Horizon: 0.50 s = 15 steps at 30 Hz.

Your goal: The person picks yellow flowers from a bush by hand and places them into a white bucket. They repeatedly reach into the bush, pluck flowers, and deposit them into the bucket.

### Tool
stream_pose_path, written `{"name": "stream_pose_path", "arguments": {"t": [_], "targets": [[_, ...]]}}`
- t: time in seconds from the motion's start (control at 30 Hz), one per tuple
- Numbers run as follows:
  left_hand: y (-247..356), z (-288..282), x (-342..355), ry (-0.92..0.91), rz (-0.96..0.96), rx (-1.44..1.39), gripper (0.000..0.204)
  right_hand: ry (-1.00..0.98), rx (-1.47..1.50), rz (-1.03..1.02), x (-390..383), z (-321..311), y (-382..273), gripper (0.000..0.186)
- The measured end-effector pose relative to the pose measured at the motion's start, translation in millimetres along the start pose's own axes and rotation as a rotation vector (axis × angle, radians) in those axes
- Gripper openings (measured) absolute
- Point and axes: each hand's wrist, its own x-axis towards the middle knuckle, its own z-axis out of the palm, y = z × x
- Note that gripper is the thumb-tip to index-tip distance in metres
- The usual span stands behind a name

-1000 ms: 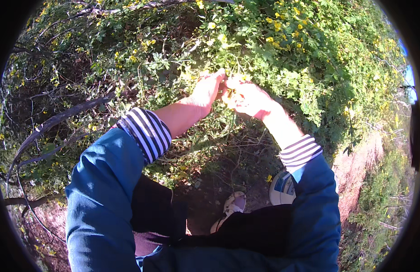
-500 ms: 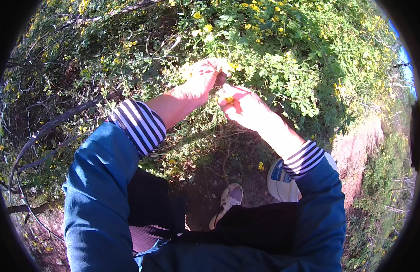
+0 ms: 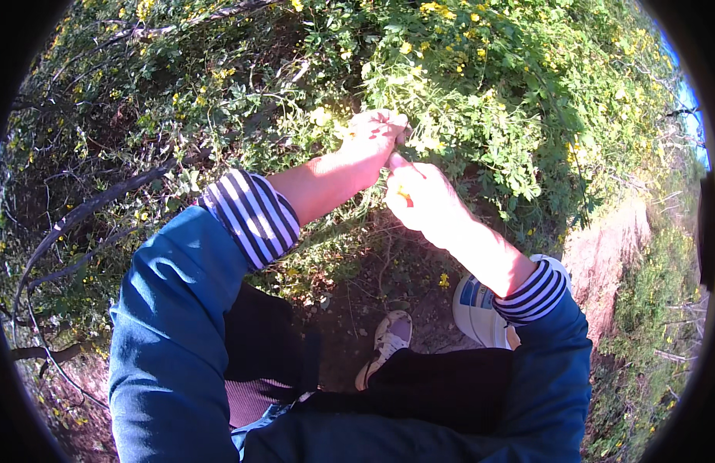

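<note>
My left hand [image 3: 375, 143] reaches into the sunlit plants with its fingers curled closed at the tips. A small orange-yellow spot shows by its palm, but what the fingertips pinch is hidden. Just below and to the right, my right hand [image 3: 428, 199] is closed with yellow flowers [image 3: 405, 194] in its curled fingers. Its thumb points up toward the left fingertips, nearly touching them. Leafy green plants [image 3: 489, 147] with small yellow blossoms [image 3: 438, 11] surround both hands. Strong sun washes out detail on the skin.
A white bucket [image 3: 464, 315] with a blue label stands on the ground beneath my right forearm. My shoe [image 3: 391, 339] is on bare soil beside it. Dark woody branches [image 3: 95, 202] cross the left side. A pinkish dirt strip [image 3: 608, 247] runs along the right.
Both hands have shifted slightly to the right, and the right hand is a little lower. Flower heads beyond the hands have moved. The right hand keeps its yellow flowers.
</note>
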Motion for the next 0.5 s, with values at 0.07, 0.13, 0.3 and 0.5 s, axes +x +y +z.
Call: {"name": "stream_pose_path", "arguments": {"t": [0.07,0.13,0.3,0.5], "targets": [[6,-10,-1,0.023,0.004,-0.02,0.008,-0.249,0.25,0.101,-16,12,3,0.043],[11,-16,-2,0.023,-0.003,-0.028,0.009,-0.386,0.314,0.044,-20,15,12,0.041],[11,-6,-1,-0.023,-0.039,0.156,0.014,-0.035,0.719,0.015,25,-30,34,0.02],[13,-5,-5,-0.014,-0.007,0.714,0.008,-0.079,0.803,0.03,49,-56,27,0.059]]}}
